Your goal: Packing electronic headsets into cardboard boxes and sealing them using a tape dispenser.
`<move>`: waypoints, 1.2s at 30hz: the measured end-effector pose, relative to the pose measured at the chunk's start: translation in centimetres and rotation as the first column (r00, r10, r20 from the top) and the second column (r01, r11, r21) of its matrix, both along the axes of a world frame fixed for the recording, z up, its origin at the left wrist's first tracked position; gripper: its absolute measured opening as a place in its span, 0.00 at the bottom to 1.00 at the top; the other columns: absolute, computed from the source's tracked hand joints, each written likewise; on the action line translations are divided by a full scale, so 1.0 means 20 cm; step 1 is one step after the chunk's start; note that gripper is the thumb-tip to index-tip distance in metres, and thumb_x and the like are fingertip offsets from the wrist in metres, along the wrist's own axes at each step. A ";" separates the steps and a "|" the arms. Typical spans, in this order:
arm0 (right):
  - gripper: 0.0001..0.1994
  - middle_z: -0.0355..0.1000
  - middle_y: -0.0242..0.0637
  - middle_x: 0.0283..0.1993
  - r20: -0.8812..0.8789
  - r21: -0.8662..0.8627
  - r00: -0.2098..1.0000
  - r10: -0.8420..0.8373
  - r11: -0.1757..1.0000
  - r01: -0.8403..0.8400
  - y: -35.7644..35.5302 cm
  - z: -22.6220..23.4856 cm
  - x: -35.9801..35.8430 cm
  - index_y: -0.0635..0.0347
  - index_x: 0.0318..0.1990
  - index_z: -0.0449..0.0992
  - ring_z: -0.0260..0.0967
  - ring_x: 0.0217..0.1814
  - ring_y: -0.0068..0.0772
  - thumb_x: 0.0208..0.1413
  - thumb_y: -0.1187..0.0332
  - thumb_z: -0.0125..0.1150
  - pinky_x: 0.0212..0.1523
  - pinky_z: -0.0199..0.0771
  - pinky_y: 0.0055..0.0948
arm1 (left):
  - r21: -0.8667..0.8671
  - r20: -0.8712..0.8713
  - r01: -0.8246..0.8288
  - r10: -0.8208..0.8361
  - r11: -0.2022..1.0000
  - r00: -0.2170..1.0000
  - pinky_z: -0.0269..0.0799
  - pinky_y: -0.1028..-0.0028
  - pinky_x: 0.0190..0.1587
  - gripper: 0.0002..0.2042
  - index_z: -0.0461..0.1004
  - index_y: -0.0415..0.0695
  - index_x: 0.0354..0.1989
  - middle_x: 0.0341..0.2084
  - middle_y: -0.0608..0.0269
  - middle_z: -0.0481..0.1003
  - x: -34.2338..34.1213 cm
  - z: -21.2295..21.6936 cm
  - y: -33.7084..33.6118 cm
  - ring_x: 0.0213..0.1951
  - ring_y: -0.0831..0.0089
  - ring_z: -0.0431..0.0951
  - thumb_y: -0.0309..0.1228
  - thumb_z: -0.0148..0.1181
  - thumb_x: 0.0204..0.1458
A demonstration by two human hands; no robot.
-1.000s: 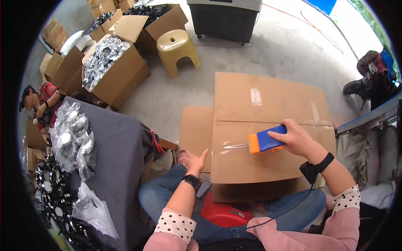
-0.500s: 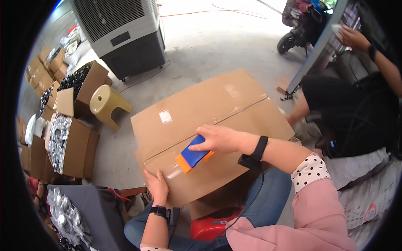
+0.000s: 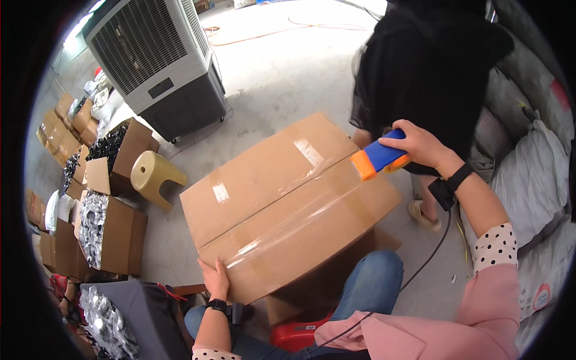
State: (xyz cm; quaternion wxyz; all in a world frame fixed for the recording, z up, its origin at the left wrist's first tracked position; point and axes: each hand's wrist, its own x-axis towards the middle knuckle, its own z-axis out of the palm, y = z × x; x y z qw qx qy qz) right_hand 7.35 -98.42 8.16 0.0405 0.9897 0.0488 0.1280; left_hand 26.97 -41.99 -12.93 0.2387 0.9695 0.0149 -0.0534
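Note:
A large cardboard box [image 3: 252, 204] lies before me, its top flaps meeting along a seam. My right hand [image 3: 417, 146] grips a blue and orange tape dispenser [image 3: 382, 155] at the box's right end. From it a shiny strip of clear tape [image 3: 294, 225] runs left across the near flap, beside the seam. My left hand [image 3: 214, 278] rests against the box's left near corner, fingers stretched over the edge.
A yellow stool [image 3: 157, 177] and an air cooler [image 3: 157, 66] stand beyond the box. Open cartons [image 3: 124, 237] of wrapped parts line the left. A person in black [image 3: 420, 78] stands close on the right, near white sacks [image 3: 531, 180].
My right hand has drawn the tape dispenser rightward across the box, leaving a long strip of tape. The person at the right has moved in close to the box's far right side.

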 end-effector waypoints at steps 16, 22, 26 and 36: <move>0.31 0.67 0.39 0.50 0.116 -0.185 0.957 -0.267 0.940 0.285 -0.63 -0.16 -0.39 0.40 0.56 0.72 0.69 0.50 0.44 0.40 0.79 0.61 0.47 0.75 0.36 | 0.005 -0.022 -0.025 0.025 1.000 0.999 0.61 0.58 0.60 0.39 0.44 0.33 0.68 0.59 0.33 0.62 0.00 0.01 -0.03 0.59 0.43 0.65 0.50 0.49 0.58; 0.28 0.68 0.33 0.49 0.173 -0.142 0.903 -0.393 0.897 0.418 -0.71 -0.47 -0.33 0.41 0.56 0.72 0.69 0.50 0.39 0.43 0.77 0.57 0.42 0.76 0.35 | 0.006 0.022 -0.011 0.011 1.000 1.000 0.54 0.62 0.65 0.39 0.43 0.33 0.69 0.65 0.36 0.54 0.01 -0.05 0.01 0.66 0.48 0.55 0.48 0.49 0.59; 0.29 0.68 0.33 0.50 0.080 -0.106 0.884 -0.461 0.878 0.467 -0.70 -0.73 -0.35 0.42 0.57 0.71 0.69 0.50 0.40 0.44 0.77 0.57 0.42 0.76 0.35 | 0.041 0.051 -0.015 0.013 0.999 0.999 0.52 0.61 0.66 0.37 0.44 0.33 0.68 0.66 0.37 0.51 -0.01 -0.07 0.02 0.67 0.46 0.53 0.46 0.48 0.59; 0.27 0.67 0.34 0.51 -0.038 -0.031 0.882 -0.470 0.883 0.469 -0.66 -0.98 -0.32 0.43 0.58 0.70 0.69 0.51 0.40 0.48 0.76 0.54 0.42 0.75 0.37 | 0.259 -0.078 0.826 -0.842 0.500 0.534 0.41 0.49 0.68 0.40 0.58 0.39 0.65 0.64 0.44 0.56 -0.15 0.22 -0.48 0.67 0.48 0.52 0.44 0.65 0.42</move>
